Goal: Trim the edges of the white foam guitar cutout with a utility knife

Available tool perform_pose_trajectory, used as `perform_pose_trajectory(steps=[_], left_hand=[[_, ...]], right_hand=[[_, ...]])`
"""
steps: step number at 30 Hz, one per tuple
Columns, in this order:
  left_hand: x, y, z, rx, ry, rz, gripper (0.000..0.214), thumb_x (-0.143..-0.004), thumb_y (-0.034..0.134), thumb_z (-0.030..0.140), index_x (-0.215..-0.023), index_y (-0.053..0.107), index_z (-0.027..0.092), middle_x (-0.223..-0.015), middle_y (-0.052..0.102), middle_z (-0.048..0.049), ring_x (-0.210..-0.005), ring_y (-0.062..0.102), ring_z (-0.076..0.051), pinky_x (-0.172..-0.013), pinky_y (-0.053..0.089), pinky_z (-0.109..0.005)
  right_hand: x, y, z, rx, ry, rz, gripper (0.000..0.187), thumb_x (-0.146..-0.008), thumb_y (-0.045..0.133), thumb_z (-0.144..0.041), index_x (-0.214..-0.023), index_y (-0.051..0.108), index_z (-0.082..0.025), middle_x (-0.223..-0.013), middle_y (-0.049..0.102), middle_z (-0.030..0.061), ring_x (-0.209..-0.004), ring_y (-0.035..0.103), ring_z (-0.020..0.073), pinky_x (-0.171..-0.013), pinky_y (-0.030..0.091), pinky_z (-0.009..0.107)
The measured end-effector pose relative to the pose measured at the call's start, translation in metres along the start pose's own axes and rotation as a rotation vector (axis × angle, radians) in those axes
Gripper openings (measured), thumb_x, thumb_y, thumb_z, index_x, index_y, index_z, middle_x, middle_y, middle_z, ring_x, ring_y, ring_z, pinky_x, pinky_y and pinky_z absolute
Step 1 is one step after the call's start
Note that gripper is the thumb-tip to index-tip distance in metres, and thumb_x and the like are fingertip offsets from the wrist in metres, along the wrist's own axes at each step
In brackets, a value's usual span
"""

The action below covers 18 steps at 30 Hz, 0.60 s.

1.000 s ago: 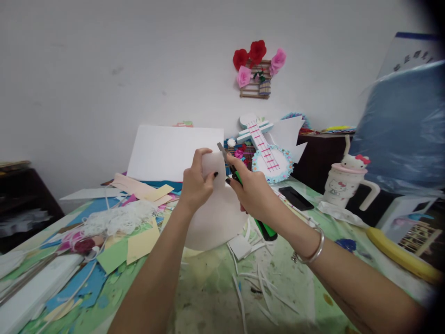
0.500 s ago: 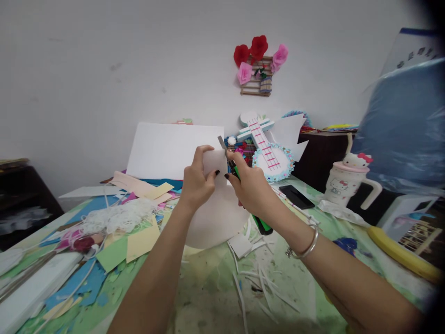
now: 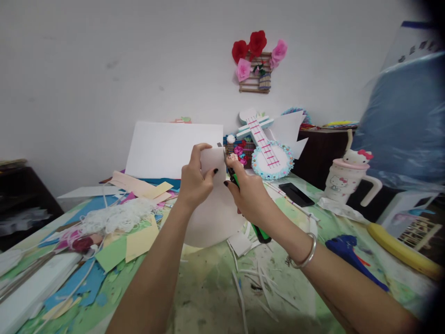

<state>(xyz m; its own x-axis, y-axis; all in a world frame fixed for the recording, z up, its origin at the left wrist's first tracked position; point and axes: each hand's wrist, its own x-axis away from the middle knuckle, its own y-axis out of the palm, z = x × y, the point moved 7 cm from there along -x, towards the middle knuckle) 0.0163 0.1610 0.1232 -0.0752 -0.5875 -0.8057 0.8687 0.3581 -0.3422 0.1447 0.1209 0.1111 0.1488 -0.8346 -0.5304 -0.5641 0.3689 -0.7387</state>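
Note:
My left hand grips the upper left edge of a white board with a narrow top and a wide rounded bottom, held up over the table. In my right hand is a green and black utility knife. Its blade lies at the board's upper right edge, mostly behind the board, with a bit of the tip showing above the top. The right thumb and index finger sit close to that edge. Below the board lie a small white square and several thin white strips.
Left are coloured paper scraps, tangled white string and a white slab. A large white sheet and a paper lute stand behind. Right are a phone, a cup, a blue glue gun and a banana.
The knife's blade has shifted behind the board, so less of it shows above the edge. My right hand has moved slightly down. More of the blue glue gun is visible.

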Motion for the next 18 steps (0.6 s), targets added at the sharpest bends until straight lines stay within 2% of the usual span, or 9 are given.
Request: perform_pose_trajectory(steps=[3, 9, 18], left_hand=[[0.000, 0.000, 0.001, -0.029, -0.005, -0.005, 0.048, -0.072, 0.053, 0.016, -0.118, 0.043, 0.026, -0.069, 0.051, 0.0035, -0.047, 0.046, -0.008, -0.047, 0.040, -0.020], [0.000, -0.001, 0.007, -0.088, 0.042, 0.021, 0.048, -0.072, 0.053, 0.016, -0.118, 0.043, 0.026, -0.084, 0.058, 0.0008, -0.050, 0.049, -0.008, -0.050, 0.041, -0.020], [0.001, -0.002, 0.010, -0.204, 0.058, 0.037, 0.047, -0.074, 0.053, 0.019, -0.119, 0.042, 0.024, -0.086, 0.061, 0.0000, -0.053, 0.053, -0.010, -0.055, 0.041, -0.022]], right_hand=[[0.002, 0.000, 0.001, 0.012, 0.005, -0.002, 0.052, -0.089, 0.042, -0.016, -0.140, 0.032, -0.018, -0.083, 0.068, 0.0075, -0.050, 0.056, 0.0133, -0.053, 0.040, 0.023], [0.008, 0.006, 0.004, -0.010, 0.011, 0.006, 0.053, -0.090, 0.040, -0.018, -0.141, 0.030, -0.020, -0.065, 0.063, 0.0019, -0.051, 0.056, 0.0156, -0.053, 0.038, 0.024], [0.013, 0.012, 0.009, -0.036, 0.007, 0.021, 0.053, -0.089, 0.041, -0.015, -0.141, 0.032, -0.018, -0.062, 0.059, 0.0007, -0.050, 0.053, 0.0144, -0.052, 0.035, 0.023]])
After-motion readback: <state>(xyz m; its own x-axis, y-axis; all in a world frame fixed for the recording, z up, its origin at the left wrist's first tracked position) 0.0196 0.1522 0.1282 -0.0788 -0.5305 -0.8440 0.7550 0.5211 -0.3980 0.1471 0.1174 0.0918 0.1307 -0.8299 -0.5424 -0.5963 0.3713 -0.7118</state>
